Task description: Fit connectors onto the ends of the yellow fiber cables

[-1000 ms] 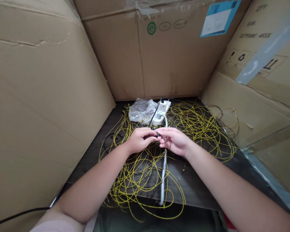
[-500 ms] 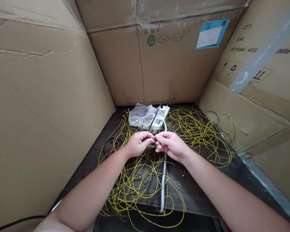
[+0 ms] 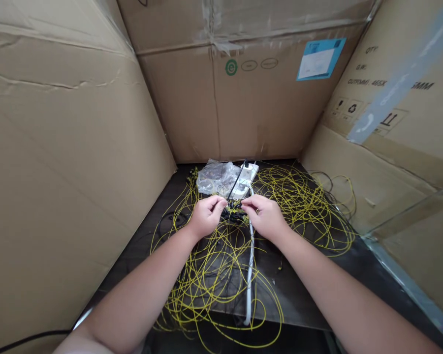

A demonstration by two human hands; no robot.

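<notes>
My left hand point(image 3: 207, 215) is closed in a pinch at the centre of the dark table, its thumb and finger pressed together. Opposite it, my right hand point(image 3: 264, 216) pinches too, a short gap away. What the fingertips hold is too small to make out. Between and just below the hands lies a cluster of black pieces point(image 3: 235, 215) with bits of yellow among them. Loops of thin yellow wire point(image 3: 206, 285) spread beneath my wrists toward the front edge. A thick white cable point(image 3: 249, 275) runs down past my right hand.
Behind the hands are a clear plastic bag point(image 3: 217, 177) and a white power strip point(image 3: 246, 179) with a black plug. Another tangle of yellow wire point(image 3: 299, 196) lies on the right. Cardboard boxes wall in the left point(image 3: 77, 147), back point(image 3: 258, 113) and right point(image 3: 372, 162).
My hands have moved apart from nearly touching, uncovering the black cluster between them. Both still pinch. The view has shifted slightly.
</notes>
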